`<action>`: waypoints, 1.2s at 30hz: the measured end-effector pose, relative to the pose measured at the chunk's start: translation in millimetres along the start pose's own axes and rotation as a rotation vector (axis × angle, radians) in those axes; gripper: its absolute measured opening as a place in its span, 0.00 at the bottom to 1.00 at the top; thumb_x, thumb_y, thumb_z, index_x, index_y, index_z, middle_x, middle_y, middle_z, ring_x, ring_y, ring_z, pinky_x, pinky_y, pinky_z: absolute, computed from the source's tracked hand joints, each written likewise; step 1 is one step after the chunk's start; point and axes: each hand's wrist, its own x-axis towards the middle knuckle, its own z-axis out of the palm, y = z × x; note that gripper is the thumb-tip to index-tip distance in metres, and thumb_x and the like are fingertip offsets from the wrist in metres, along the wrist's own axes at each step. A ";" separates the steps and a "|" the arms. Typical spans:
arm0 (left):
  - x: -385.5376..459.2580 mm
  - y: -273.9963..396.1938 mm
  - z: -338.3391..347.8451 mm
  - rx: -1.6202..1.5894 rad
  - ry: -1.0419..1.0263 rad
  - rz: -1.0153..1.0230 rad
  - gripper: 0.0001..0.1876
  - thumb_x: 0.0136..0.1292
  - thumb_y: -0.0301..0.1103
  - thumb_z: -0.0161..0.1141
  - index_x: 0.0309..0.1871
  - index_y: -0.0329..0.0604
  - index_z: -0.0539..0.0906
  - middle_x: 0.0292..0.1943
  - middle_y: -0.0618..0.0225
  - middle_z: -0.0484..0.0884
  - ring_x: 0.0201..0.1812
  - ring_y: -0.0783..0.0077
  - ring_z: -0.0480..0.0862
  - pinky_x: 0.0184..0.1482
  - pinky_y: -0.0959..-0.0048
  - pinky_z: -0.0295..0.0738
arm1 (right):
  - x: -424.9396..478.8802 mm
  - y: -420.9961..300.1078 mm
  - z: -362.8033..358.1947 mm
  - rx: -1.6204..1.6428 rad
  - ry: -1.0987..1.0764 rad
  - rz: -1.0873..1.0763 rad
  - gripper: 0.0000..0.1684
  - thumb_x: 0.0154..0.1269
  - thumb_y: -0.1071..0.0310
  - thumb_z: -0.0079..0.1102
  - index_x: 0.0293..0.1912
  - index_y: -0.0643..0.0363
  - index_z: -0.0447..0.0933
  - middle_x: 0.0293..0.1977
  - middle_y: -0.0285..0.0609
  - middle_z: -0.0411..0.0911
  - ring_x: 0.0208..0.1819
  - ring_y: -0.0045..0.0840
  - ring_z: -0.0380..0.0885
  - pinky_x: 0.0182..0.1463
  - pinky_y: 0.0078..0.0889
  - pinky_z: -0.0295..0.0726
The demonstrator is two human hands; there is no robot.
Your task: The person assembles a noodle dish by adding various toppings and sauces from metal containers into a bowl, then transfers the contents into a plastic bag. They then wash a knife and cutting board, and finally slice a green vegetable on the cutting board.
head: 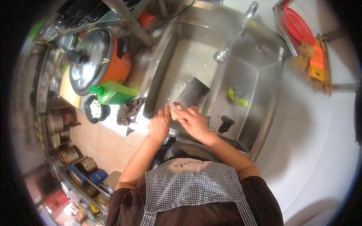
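Note:
Over the left basin of a steel double sink [155,70], a dark, flat rectangular metal blade, like a cleaver's [195,91], lies slanted just beyond my hands. My right hand [195,123] has its fingers closed on a small pale beige item [176,113] at the blade's near end; whether this is a cloth, a sponge or a handle I cannot tell. My left hand [159,123] is beside it, its fingertips close to or touching the pale item. Its palm is hidden, so its grip is unclear. The faucet spout [220,56] hangs over the divider between the basins.
Green leaf pieces [237,99] and a dark scrap [226,124] lie in the right basin. Left of the sink are an orange pot [117,66] with a lid, a green pump bottle [116,92], a dark rag [128,111] and a black bowl [106,112] of white pieces. A red basket [299,26] is upper right.

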 end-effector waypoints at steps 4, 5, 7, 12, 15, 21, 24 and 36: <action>-11.2 -3.4 5.7 0.012 -0.017 0.001 0.35 0.54 0.22 0.55 0.68 0.32 0.60 0.46 0.54 0.76 0.41 0.58 0.84 0.39 0.66 0.81 | 0.6 9.2 29.9 -0.035 0.006 -0.004 0.18 0.61 0.65 0.59 0.52 0.50 0.77 0.41 0.43 0.77 0.38 0.39 0.79 0.39 0.40 0.79; -16.9 -5.6 4.4 0.005 0.001 0.002 0.35 0.53 0.22 0.55 0.68 0.32 0.61 0.46 0.54 0.76 0.40 0.58 0.84 0.39 0.66 0.81 | 2.6 19.0 29.2 -0.071 0.001 0.009 0.18 0.61 0.65 0.59 0.52 0.49 0.77 0.41 0.42 0.77 0.38 0.39 0.80 0.39 0.40 0.79; -24.1 -5.5 -2.4 0.007 -0.001 -0.019 0.34 0.53 0.21 0.55 0.67 0.33 0.62 0.46 0.54 0.76 0.40 0.57 0.84 0.38 0.65 0.81 | 6.9 35.9 19.7 -0.096 0.067 0.029 0.17 0.60 0.69 0.58 0.51 0.45 0.79 0.38 0.41 0.76 0.34 0.37 0.79 0.36 0.38 0.80; -41.2 -9.4 -22.7 -0.014 -0.017 -0.058 0.34 0.51 0.19 0.53 0.67 0.35 0.63 0.45 0.52 0.76 0.37 0.52 0.83 0.37 0.61 0.81 | 33.8 123.1 -6.7 -0.261 0.142 0.310 0.14 0.62 0.69 0.57 0.48 0.48 0.80 0.34 0.44 0.79 0.33 0.35 0.79 0.37 0.33 0.78; -50.8 -12.9 -28.2 -0.129 0.013 -0.060 0.34 0.50 0.19 0.53 0.65 0.35 0.65 0.46 0.48 0.78 0.39 0.50 0.83 0.38 0.59 0.80 | 27.2 168.6 -16.0 -0.132 0.208 0.364 0.13 0.63 0.69 0.56 0.48 0.53 0.80 0.37 0.44 0.81 0.35 0.30 0.80 0.38 0.30 0.77; -50.9 -18.0 -9.1 -0.457 0.073 -0.135 0.33 0.47 0.21 0.55 0.63 0.32 0.67 0.44 0.43 0.81 0.41 0.47 0.83 0.39 0.56 0.79 | 3.8 129.8 -37.5 1.014 0.259 0.826 0.12 0.67 0.69 0.54 0.49 0.60 0.74 0.40 0.41 0.80 0.38 0.26 0.79 0.41 0.29 0.79; -44.1 -21.2 8.2 -0.579 0.101 -0.080 0.34 0.49 0.24 0.58 0.64 0.32 0.66 0.36 0.48 0.82 0.31 0.53 0.84 0.33 0.61 0.79 | -7.4 73.8 -28.4 1.363 0.186 0.741 0.14 0.67 0.70 0.54 0.52 0.60 0.70 0.42 0.41 0.78 0.36 0.24 0.78 0.40 0.24 0.78; -44.3 0.9 -39.1 -1.820 -0.839 -0.307 0.18 0.61 0.23 0.55 0.53 0.38 0.65 0.29 0.68 0.74 0.21 0.80 0.72 0.20 0.80 0.70 | 28.3 -13.0 8.4 0.347 -0.011 0.330 0.15 0.63 0.69 0.59 0.50 0.53 0.76 0.38 0.42 0.82 0.37 0.34 0.83 0.40 0.31 0.82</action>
